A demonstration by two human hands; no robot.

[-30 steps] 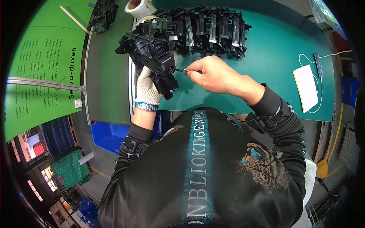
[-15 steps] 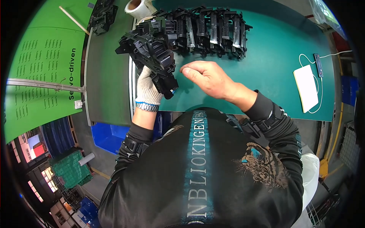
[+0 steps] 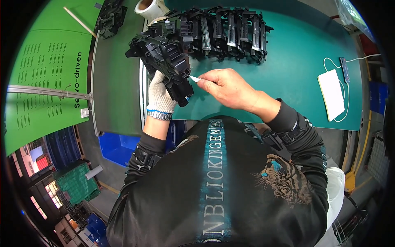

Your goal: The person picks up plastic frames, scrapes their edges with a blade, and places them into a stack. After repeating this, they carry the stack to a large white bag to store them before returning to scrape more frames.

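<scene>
My left hand (image 3: 159, 95), in a white knitted glove, grips a black molded plastic assembly (image 3: 168, 59) from below. The part stands tilted above the left end of the green table; my left fingers are mostly hidden behind it. My bare right hand (image 3: 230, 88) is just right of the assembly. Between its thumb and forefinger it pinches a small white strip (image 3: 194, 78), whose pointed end reaches the assembly's right side. Whether the strip is stuck to the part, I cannot tell.
A row of similar black assemblies (image 3: 230, 33) stands at the table's (image 3: 284, 74) back. A white roll (image 3: 149, 9) and a dark conveyor belt (image 3: 117, 78) lie to the left, with another black part (image 3: 111, 20) on it. A white pad (image 3: 330, 96) and cable lie right.
The white strip now shows at my right fingertips, where none was visible before. My right hand has shifted very slightly; the left hand and the assembly hold nearly still.
</scene>
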